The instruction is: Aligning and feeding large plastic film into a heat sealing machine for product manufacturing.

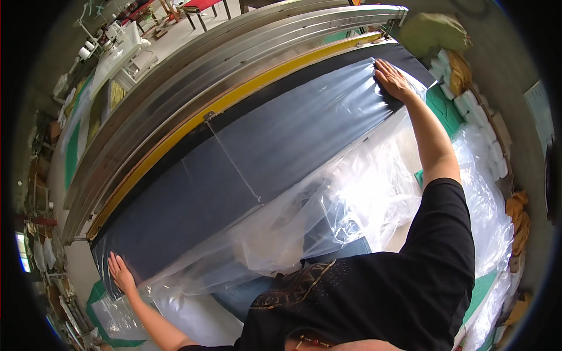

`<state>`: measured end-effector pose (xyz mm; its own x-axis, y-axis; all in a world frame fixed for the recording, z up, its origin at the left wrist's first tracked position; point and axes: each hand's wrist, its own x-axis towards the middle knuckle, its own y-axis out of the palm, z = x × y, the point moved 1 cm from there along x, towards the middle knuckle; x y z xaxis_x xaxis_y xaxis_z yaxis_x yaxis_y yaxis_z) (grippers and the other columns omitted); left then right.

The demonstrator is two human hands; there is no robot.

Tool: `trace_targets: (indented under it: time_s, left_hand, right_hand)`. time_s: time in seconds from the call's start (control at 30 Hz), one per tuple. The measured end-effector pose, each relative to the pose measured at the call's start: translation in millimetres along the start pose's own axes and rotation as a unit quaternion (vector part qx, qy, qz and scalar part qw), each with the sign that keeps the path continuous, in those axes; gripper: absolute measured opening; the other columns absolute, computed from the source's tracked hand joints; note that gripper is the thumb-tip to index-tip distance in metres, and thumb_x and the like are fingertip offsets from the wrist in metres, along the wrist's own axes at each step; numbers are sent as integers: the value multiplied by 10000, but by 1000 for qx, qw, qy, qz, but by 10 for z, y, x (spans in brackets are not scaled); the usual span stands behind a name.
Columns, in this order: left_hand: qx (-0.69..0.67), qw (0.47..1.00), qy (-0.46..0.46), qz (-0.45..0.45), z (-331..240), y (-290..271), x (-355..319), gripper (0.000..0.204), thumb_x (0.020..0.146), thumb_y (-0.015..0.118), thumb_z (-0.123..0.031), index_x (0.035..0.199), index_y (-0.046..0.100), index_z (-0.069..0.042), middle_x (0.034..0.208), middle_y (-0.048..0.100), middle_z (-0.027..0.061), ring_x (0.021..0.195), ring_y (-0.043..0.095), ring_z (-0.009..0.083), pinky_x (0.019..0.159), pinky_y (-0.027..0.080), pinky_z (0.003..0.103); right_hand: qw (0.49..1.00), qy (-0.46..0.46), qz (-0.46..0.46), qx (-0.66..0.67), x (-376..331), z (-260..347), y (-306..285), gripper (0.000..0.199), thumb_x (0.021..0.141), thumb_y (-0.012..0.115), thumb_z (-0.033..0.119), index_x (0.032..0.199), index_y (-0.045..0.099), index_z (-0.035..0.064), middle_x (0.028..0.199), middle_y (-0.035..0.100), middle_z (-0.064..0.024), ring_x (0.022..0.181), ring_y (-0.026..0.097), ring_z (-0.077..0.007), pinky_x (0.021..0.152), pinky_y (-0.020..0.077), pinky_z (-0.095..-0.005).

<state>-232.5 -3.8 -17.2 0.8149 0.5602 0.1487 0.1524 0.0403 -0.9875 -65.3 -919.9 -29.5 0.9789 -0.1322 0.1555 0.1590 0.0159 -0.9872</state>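
Note:
A clear plastic sheet [363, 193] lies over a long dark padded surface [193, 193] and hangs down its near side in loose folds. My left hand [121, 274] rests flat on the plastic at the surface's left end, fingers stretched out. At the far right end my right hand [392, 79] also presses flat, with shiny creases in the plastic running from it. Neither hand grips anything. A thin chain or cord [234, 165] lies across the middle of the dark surface, hanging from a small bracket on a yellow bar [257, 85].
Long metal beams [193, 82] run behind the yellow bar. To the right sit piled clear plastic [483, 193], stacked white bundles [471, 108] and a large olive sack [433, 34]. Sewing machines [114, 30] stand at the far left; a red-topped stool [204, 6] is at the back.

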Motion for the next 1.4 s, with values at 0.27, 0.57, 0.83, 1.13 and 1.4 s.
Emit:
trace_targets:
  time_s: [0.27,0.57,0.83,1.13,1.4]
  left_hand:
    - [8,995,13,-101,-84,78,-193,412,878,293,-423,1194,463,-219,1246,435,28,1160,383,215,945,308,319]
    - [-62,986,-55,-145,-359,129,-118,406,817,354,-483,1158,482,-303,1268,408,-60,1194,334,163,975,185,491]
    - [-101,987,-72,-107,-520,-43,-264,396,835,345,-456,1182,457,-301,1312,347,-58,1223,290,146,976,110,572]
    - [-293,862,-69,-407,-305,82,-350,292,785,492,-232,1070,524,-173,1201,448,59,1155,369,248,928,241,504]
    - [-259,936,-107,-212,614,1587,-2802,85,758,529,-116,805,599,-109,710,558,112,707,544,296,611,431,388]
  right_hand:
    - [995,-89,-27,-18,361,-12,212,480,878,292,362,1236,367,51,1328,288,-156,1250,241,-262,1019,196,-377]
    - [978,-166,-55,-110,734,-670,567,507,888,313,367,1305,254,85,1361,232,-125,1257,199,-303,1026,153,-387]
    - [949,-230,-195,-89,606,532,212,472,876,381,347,1266,345,84,1299,343,-139,1226,263,-316,979,219,-469]
    - [939,-342,-12,28,433,1681,445,532,897,229,416,1329,222,106,1385,182,-101,1287,131,-227,1045,75,-357]
    - [916,-390,10,95,443,1836,490,549,898,230,420,1321,231,71,1377,189,-135,1285,132,-249,1043,75,-367]
